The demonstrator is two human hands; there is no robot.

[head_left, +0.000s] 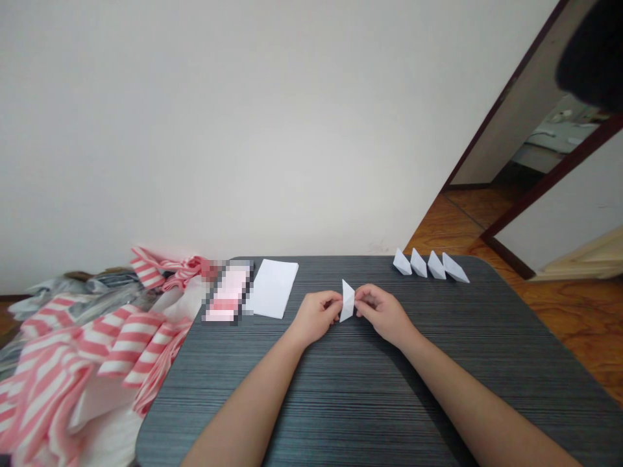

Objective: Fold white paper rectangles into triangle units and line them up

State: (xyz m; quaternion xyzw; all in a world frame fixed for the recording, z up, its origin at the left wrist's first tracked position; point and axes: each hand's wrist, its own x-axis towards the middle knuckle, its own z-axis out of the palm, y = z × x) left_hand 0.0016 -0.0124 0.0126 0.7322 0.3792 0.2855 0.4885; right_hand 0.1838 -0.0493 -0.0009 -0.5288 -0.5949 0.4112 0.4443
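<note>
Between my hands, a small folded white paper boat [347, 301] is held up over the dark table, its pointed ends turned toward and away from me. My left hand [317, 316] pinches its left side between thumb and fingers. On the opposite side, the fingertips of my right hand [382, 311] grip the paper too. Several finished-looking paper boats [419, 263] stand in a row at the table's back right. A stack of white paper sheets [274, 288] lies to the left of my left hand.
The dark wood-grain table [331, 395] stands against a white wall. Left of the paper lies a pixelated pink-and-white item [228, 292]. Red-and-white striped cloth [121, 344] heaps beside the table's left edge. A doorway and wooden floor [433, 217] are at the right.
</note>
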